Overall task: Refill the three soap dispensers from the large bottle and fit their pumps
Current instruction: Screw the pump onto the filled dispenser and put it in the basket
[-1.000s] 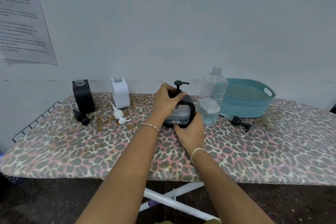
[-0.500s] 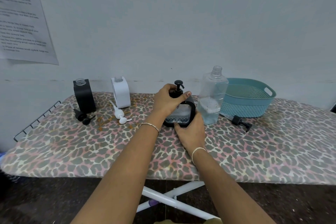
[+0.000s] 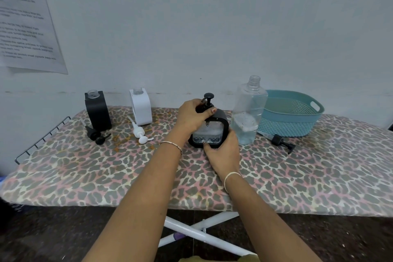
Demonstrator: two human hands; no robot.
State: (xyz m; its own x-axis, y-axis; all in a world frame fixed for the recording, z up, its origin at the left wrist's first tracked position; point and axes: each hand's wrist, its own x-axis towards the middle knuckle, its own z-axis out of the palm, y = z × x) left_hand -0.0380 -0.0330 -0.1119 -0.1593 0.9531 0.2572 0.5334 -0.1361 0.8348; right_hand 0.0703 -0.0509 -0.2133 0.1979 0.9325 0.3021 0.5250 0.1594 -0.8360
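Twists pump [image 3: 208, 100] further round, left hand [image 3: 192, 116] grip curled on it; clasps clear dispenser [image 3: 223, 120] in right hand [image 3: 223, 153] grip, near ironing board's [image 3: 85, 172] far edge. Seemingly first nearly done; leaves black dispenser [image 3: 98, 112], white dispenser [image 3: 140, 108] uncapped.

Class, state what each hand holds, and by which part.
Both hold the windowed black dispenser: the left hand grips its pump at the collar, the right hand grips its base.

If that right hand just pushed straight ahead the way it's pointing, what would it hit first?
The black-framed dispenser, which the right hand grips at its base; behind it probably only the wall.
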